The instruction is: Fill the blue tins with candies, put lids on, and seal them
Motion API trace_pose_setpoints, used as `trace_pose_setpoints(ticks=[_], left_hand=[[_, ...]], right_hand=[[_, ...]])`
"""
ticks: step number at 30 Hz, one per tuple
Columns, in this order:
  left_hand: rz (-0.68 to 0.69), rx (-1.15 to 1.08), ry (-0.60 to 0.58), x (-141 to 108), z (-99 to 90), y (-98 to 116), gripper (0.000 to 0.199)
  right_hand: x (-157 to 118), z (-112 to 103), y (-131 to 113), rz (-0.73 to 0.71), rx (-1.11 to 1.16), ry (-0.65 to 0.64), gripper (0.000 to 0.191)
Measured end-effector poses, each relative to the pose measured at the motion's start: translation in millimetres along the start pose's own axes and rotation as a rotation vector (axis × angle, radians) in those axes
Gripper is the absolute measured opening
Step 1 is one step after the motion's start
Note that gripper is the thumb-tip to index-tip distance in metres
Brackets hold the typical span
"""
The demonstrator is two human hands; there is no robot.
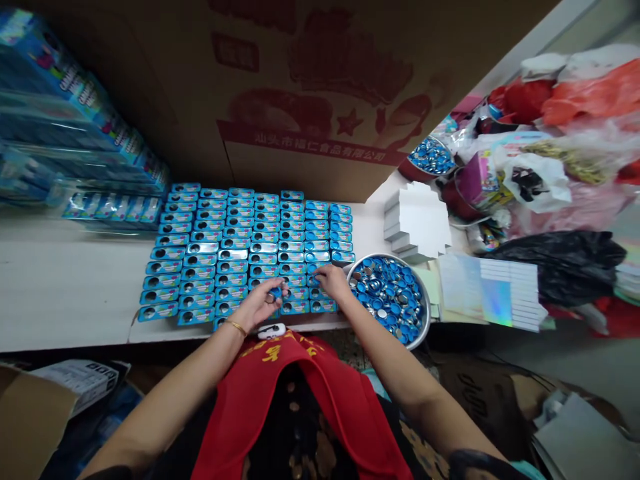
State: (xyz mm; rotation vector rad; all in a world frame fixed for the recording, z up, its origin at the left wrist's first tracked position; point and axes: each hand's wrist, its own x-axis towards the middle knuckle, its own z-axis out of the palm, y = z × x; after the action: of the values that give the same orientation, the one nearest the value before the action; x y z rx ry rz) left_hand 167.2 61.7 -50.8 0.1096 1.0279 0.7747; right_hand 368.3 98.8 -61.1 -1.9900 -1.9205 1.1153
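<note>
Rows of small blue rectangular boxes (pixel 203 272), many with a dark round spot, stand side by side on the white table. My left hand (pixel 260 305) is half turned up over the front rows, its fingers curled around small blue round caps (pixel 274 293). To its right, my right hand (pixel 331 281) reaches down with thumb and fingertips together at a box in the right-hand columns; whatever lies between them is hidden. Close beside my right forearm is a round metal bowl (pixel 426 323) full of blue and silver caps.
A big cardboard carton (pixel 300 170) walls off the back. Stacked blue display packs (pixel 90 107) stand at the left. On the right are white die-cut cards (pixel 423 220), shiny holographic sheets (pixel 495 293), another bowl of caps (pixel 431 157) and plastic bags (pixel 560 267). A white object (pixel 271 331) lies at the front edge.
</note>
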Motion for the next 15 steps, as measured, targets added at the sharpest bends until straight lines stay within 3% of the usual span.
trace_pose_setpoints(ticks=[3,5,10,13,15], left_hand=[[-0.012,-0.155,0.022,0.5,-9.0,6.9,0.007],[-0.006,-0.199,0.014,0.5,-11.4,9.3,0.008],[-0.013,-0.223,-0.009,-1.0,-7.5,10.9,0.01],[-0.023,-0.22,0.001,-0.8,-4.4,10.1,0.009],[-0.046,-0.191,0.004,0.7,-2.2,7.7,0.009]], right_hand=[[10.3,-5.9,0.5,0.069,-0.359,-0.033,0.02],[18.0,-2.6,-5.0,0.103,-0.456,-0.095,0.025],[31.3,1.1,-14.4,0.175,-0.563,-0.144,0.046],[22.1,-4.6,-13.7,0.145,-0.552,-0.129,0.043],[7.7,-4.4,-15.5,0.068,-0.459,-0.044,0.034]])
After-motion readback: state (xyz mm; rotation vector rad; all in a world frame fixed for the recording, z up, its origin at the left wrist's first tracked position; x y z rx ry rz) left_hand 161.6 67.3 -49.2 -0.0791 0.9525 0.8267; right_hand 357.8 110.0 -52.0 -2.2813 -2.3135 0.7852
